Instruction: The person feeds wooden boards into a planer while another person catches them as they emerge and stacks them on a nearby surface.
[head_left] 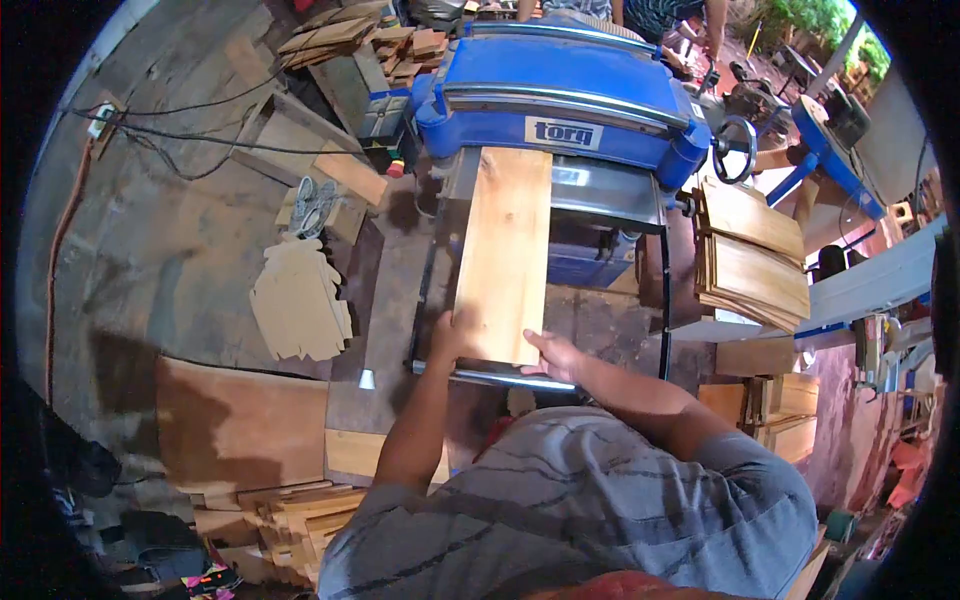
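Observation:
A long pale wooden board lies lengthwise in front of me, its far end at the mouth of a blue thickness planer marked "torq". My left hand grips the board's left edge near its close end. On the near right corner, my right hand is closed, thumb on top and fingers beneath. Under the board runs the planer's black support frame with a metal roller at the near end. The fingers of my left hand are partly hidden by the board and blur.
To the right, stacked boards rest beside the planer's handwheel. Cables cross the left side. Wood pieces are piled at lower left, near a brown panel. Another person's arm shows behind the planer.

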